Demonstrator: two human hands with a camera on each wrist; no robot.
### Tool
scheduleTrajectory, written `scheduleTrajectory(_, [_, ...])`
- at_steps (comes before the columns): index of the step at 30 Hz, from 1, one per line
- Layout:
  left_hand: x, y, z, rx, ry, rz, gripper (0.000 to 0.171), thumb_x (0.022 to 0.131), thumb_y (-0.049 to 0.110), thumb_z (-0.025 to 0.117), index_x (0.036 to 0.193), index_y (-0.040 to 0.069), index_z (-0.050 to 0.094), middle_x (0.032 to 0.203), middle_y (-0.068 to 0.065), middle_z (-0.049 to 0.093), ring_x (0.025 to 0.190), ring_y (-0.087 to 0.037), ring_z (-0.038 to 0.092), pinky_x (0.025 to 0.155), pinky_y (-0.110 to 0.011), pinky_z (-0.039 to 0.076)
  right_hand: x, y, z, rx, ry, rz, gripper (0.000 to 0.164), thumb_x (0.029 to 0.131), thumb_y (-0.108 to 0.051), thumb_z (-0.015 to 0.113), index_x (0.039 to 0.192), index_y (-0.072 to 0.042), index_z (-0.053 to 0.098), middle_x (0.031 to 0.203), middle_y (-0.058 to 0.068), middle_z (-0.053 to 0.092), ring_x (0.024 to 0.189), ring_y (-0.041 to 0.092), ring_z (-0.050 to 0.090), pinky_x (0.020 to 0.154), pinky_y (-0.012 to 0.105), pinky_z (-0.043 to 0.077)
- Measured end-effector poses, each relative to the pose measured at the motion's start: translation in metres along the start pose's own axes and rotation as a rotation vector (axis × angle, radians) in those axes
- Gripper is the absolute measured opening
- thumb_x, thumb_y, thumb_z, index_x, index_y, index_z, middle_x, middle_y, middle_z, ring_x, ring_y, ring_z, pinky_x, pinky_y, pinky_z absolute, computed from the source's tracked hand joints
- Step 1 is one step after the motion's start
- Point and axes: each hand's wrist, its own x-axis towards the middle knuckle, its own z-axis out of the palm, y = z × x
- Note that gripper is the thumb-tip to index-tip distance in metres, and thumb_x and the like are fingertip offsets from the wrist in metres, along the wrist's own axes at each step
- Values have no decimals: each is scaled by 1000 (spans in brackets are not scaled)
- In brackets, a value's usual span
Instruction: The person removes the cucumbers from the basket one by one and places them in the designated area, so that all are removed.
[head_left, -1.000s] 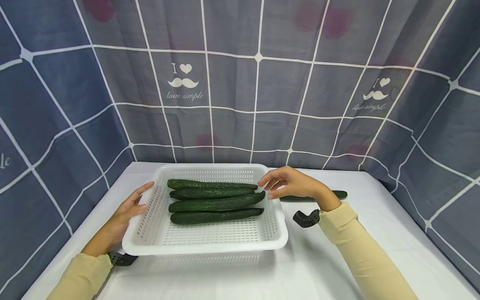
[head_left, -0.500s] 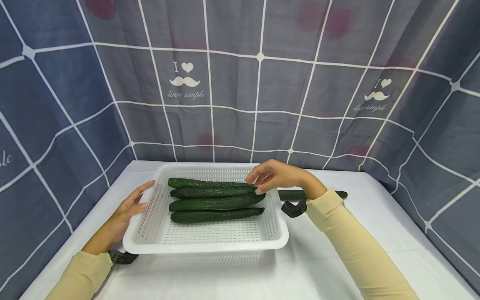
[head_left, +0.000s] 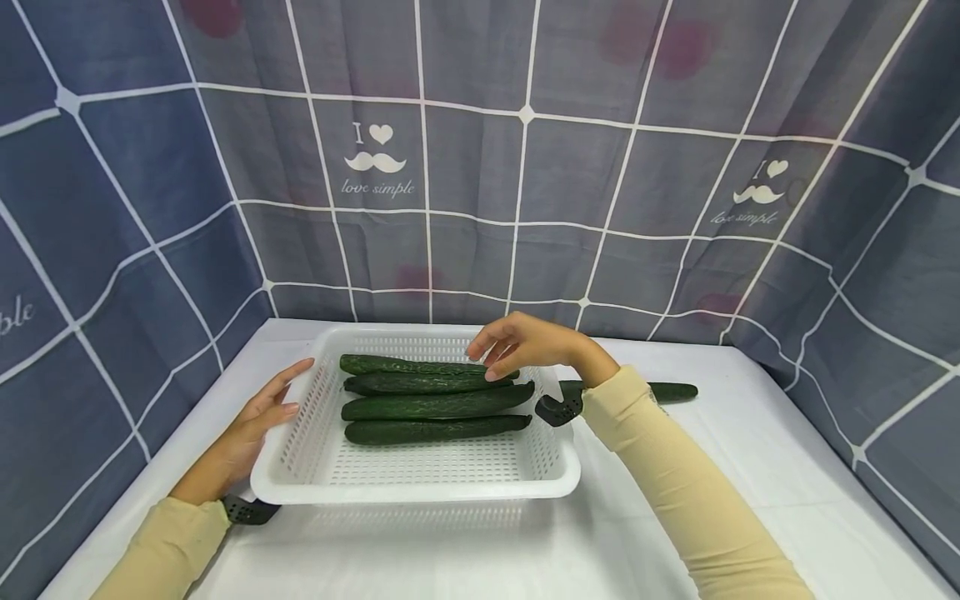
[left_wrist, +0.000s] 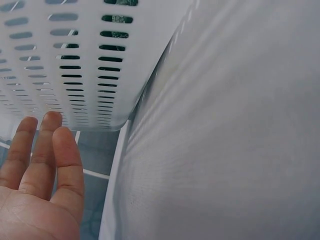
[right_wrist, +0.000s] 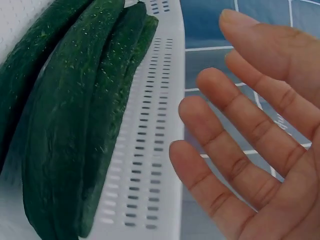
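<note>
A white plastic basket (head_left: 416,493) with slotted walls holds several long dark green cucumbers (head_left: 438,406), lying side by side toward its back. My left hand (head_left: 243,437) is at the basket's left side, fingers extended along the wall; the left wrist view shows those fingers (left_wrist: 42,170) relaxed beside the slotted wall. Over the basket's back right part hovers my right hand (head_left: 532,343), thumb and fingers apart with nothing between them. In the right wrist view its loosely bent fingers (right_wrist: 235,170) appear beyond the basket's rim, apart from the cucumbers (right_wrist: 70,110).
One more cucumber (head_left: 673,392) lies on the white-covered table (head_left: 630,533) right of the basket, partly hidden behind my right wrist. A grey-blue checked curtain (head_left: 472,167) encloses the back and both sides of the table.
My right hand has moved left from the basket's right edge to above the ends of the rear cucumbers. The left hand and the basket have kept their places.
</note>
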Motion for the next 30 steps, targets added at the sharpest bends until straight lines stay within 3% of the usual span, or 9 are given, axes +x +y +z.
scheduleTrajectory(6, [1, 0, 0, -2, -11, 5, 64, 110, 1, 40, 164, 36, 45, 155, 11, 51, 125, -11, 62, 91, -33, 60, 13, 6, 9, 9, -25, -34, 40, 94, 5, 77, 131, 15, 65, 135, 32, 67, 122, 49, 67, 101, 37, 57])
scheduleTrajectory(19, [-1, 0, 1, 8, 11, -6, 62, 110, 3, 42, 163, 37, 46, 154, 12, 51, 125, -10, 61, 91, -32, 59, 34, 16, 26, 81, -84, 47, 41, 88, 13, 80, 128, 15, 67, 126, 24, 70, 113, 30, 68, 99, 34, 56])
scheduleTrajectory(30, [-2, 2, 1, 38, 44, -45, 63, 110, 3, 43, 161, 40, 47, 152, 14, 51, 123, -10, 61, 91, -32, 58, 42, 26, 35, -13, -82, 50, 41, 84, 13, 84, 123, 13, 71, 118, 18, 74, 101, 14, 67, 95, 30, 56])
